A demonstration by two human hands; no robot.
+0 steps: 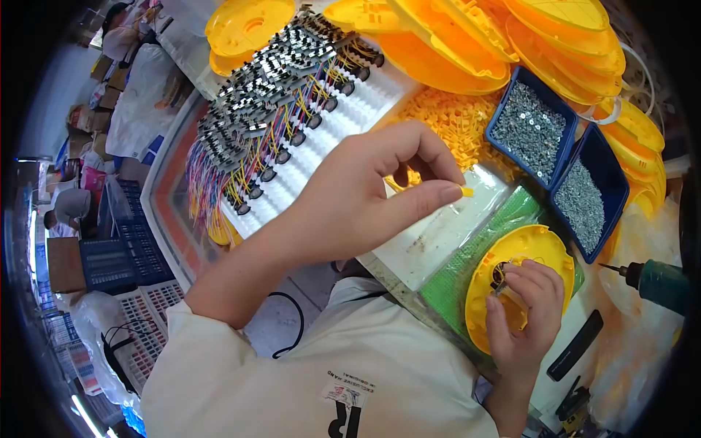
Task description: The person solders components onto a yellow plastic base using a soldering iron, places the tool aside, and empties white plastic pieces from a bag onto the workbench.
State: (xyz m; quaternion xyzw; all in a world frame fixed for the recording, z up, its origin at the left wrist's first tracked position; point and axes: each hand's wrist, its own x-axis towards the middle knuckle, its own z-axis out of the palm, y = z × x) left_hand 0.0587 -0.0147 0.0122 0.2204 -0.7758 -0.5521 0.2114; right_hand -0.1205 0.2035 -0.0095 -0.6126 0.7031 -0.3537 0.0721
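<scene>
Thumb and forefinger of my left hand (380, 186) pinch a small yellow piece (466, 191), held above a white sheet beside the pile of small yellow parts (445, 120). My right hand (529, 310) lies over a round yellow shell (478, 292) on a green mat (456, 274). Its fingers are bent around a small metallic part (500, 288), next to a dark round component (499, 274) with thin yellow wires inside the shell.
Two blue bins of screws (529, 124) (580, 204) stand beyond the mat. Stacked yellow shells (453, 44) fill the back. Wired boards (270, 73) lie at the left. A green screwdriver (653, 286) and black bar (575, 345) are at right. A person (120, 33) appears far left.
</scene>
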